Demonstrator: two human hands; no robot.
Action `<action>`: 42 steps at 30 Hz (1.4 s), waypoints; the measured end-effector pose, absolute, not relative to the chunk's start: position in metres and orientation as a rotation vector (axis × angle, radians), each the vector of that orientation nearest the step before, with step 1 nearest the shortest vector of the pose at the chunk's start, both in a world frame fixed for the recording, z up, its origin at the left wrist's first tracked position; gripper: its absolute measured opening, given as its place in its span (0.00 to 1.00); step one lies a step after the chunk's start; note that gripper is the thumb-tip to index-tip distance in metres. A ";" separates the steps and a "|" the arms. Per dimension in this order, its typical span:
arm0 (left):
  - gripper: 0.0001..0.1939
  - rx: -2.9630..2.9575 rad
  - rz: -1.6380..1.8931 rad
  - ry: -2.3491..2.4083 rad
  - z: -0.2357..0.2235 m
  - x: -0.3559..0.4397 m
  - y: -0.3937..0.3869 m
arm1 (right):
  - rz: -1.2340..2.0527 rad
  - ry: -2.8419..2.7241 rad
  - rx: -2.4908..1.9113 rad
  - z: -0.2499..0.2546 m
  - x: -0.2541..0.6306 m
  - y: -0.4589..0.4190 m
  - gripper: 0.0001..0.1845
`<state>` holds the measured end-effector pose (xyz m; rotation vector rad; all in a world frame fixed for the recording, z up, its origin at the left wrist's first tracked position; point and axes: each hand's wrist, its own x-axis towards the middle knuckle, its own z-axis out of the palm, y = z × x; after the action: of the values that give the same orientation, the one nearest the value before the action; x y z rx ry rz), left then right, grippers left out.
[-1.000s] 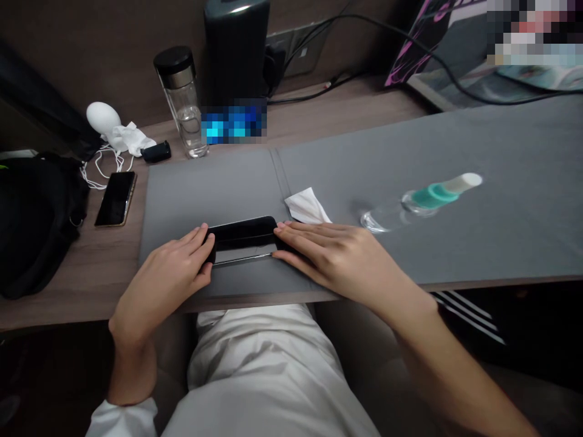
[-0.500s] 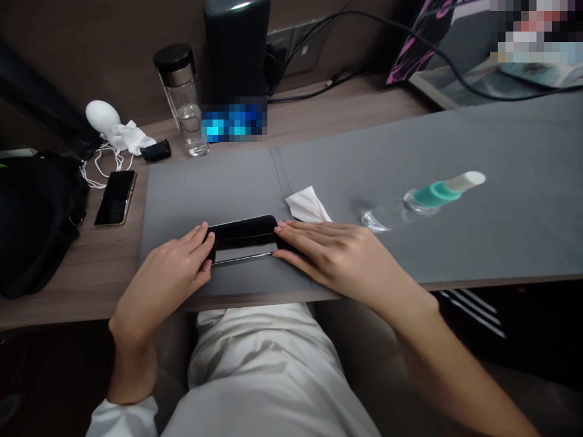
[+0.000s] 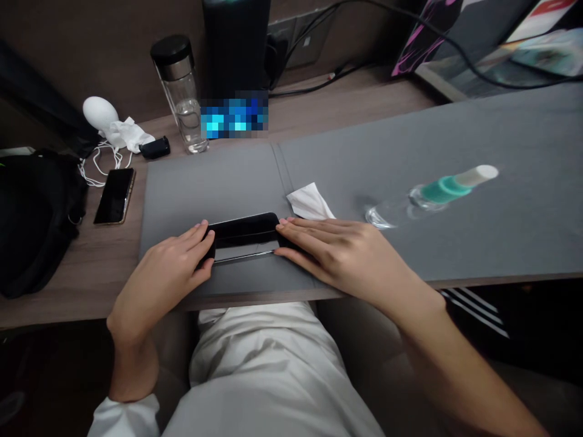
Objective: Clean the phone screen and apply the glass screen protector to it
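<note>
Our left hand (image 3: 166,270) and right hand (image 3: 341,255) grip the short ends of a glossy black rectangular object (image 3: 243,233) (lying flat near the edge of the grey felt desk mat (image 3: 204,188)) between them.

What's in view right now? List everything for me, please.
black flat slab, probably a phone: 1, black, on the mat between the hands
desk mat: 1, grey, on the desk
wooden desk: 1, brown, under everything
tissue: 1, white, on the mat
clear bottle: 1, teal band, white end, lying on the mat, right
glass flask: 1, clear, black lid, behind the mat
smartphone: 1, black, on the desk, left
white cloth: 1, white, far left
egg-shaped object: 1, white, far left
bag: 1, black, far left
speaker-like cylinder: 1, black, rear
left hand: 1, on the slab's left end
right hand: 1, on the slab's right end
</note>
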<state>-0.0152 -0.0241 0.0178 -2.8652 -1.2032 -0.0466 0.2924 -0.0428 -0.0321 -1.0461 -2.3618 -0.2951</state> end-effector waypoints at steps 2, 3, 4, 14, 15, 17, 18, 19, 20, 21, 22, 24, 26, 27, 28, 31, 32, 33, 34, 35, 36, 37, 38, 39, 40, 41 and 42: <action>0.20 -2.873 -0.047 -1.208 0.018 -0.015 -0.024 | -0.304 -2.357 -1.046 -0.033 0.293 -0.043 0.13; 0.21 -2.878 -0.048 -1.211 0.018 -0.015 -0.024 | -0.309 -2.353 -1.047 -0.033 0.293 -0.042 0.13; 0.21 -2.883 -0.051 -1.212 0.019 -0.015 -0.024 | -0.313 -2.349 -1.046 -0.033 0.293 -0.042 0.13; 0.21 -2.875 -0.047 -1.161 0.018 -0.017 -0.023 | -0.313 -2.352 -1.017 -0.031 0.293 -0.041 0.14; 0.21 -2.870 -0.045 -1.159 0.019 -0.016 -0.024 | -0.315 -2.353 -1.015 -0.031 0.293 -0.041 0.14; 0.20 -2.861 -0.045 -1.145 0.020 -0.015 -0.024 | -0.315 -2.354 -1.015 -0.031 0.293 -0.041 0.14; 0.20 -2.857 -0.044 -1.134 0.021 -0.014 -0.025 | -0.316 -2.354 -1.014 -0.031 0.293 -0.041 0.14; 0.20 -2.851 -0.042 -1.121 0.021 -0.013 -0.025 | -0.316 -2.353 -1.014 -0.032 0.293 -0.041 0.14; 0.20 -2.843 -0.041 -1.110 0.022 -0.013 -0.025 | -0.315 -2.354 -1.015 -0.032 0.293 -0.041 0.14; 0.20 -2.833 -0.040 -1.102 0.022 -0.012 -0.026 | -0.312 -2.355 -1.017 -0.032 0.293 -0.041 0.14; 0.20 -2.825 -0.039 -1.096 0.022 -0.011 -0.026 | -0.312 -2.355 -1.018 -0.033 0.294 -0.041 0.14; 0.20 -2.811 -0.038 -1.089 0.022 -0.008 -0.028 | -0.316 -2.350 -1.019 -0.033 0.294 -0.041 0.13; 0.20 -2.795 -0.031 -1.092 0.021 -0.006 -0.030 | -0.324 -2.347 -1.018 -0.033 0.294 -0.041 0.13; 0.20 -2.784 -0.024 -1.095 0.020 -0.005 -0.031 | -0.327 -2.346 -1.017 -0.033 0.294 -0.041 0.13; 0.21 -2.772 -0.015 -1.102 0.020 -0.003 -0.033 | -0.326 -2.345 -1.018 -0.033 0.294 -0.041 0.13; 0.21 -2.757 0.006 -1.134 0.019 -0.001 -0.035 | -0.314 -2.345 -1.023 -0.032 0.293 -0.041 0.12; 0.21 -2.760 0.013 -1.143 0.018 -0.001 -0.036 | -0.311 -2.345 -1.023 -0.032 0.293 -0.041 0.12; 0.21 -2.763 0.017 -1.144 0.019 -0.001 -0.036 | -0.310 -2.345 -1.023 -0.033 0.293 -0.041 0.12; 0.22 -2.765 0.019 -1.138 0.019 -0.001 -0.036 | -0.312 -2.341 -1.023 -0.033 0.293 -0.040 0.12; 0.22 -2.764 0.020 -1.124 0.019 -0.001 -0.036 | -0.315 -2.338 -1.022 -0.033 0.293 -0.040 0.12; 0.22 -2.762 0.019 -1.108 0.019 -0.001 -0.036 | -0.319 -2.335 -1.021 -0.033 0.293 -0.040 0.12; 0.22 -2.760 0.014 -1.094 0.019 -0.001 -0.036 | -0.322 -2.334 -1.021 -0.033 0.293 -0.041 0.12; 0.22 -2.759 0.010 -1.083 0.019 -0.001 -0.036 | -0.326 -2.335 -1.019 -0.033 0.293 -0.041 0.12; 0.21 -2.759 0.010 -1.075 0.020 -0.002 -0.036 | -0.331 -2.336 -1.016 -0.033 0.293 -0.041 0.12; 0.21 -2.759 0.017 -1.073 0.020 -0.002 -0.035 | -0.336 -2.339 -1.015 -0.033 0.293 -0.041 0.12; 0.21 -2.759 0.026 -1.077 0.019 -0.002 -0.035 | -0.340 -2.341 -1.014 -0.033 0.293 -0.041 0.12; 0.21 -2.756 0.033 -1.084 0.019 -0.002 -0.036 | -0.344 -2.343 -1.012 -0.033 0.293 -0.041 0.13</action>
<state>-0.0018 -0.0355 0.0193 -2.7564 -1.0839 0.0332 0.2934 -0.0410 -0.0335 -1.0117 -2.3425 -0.3445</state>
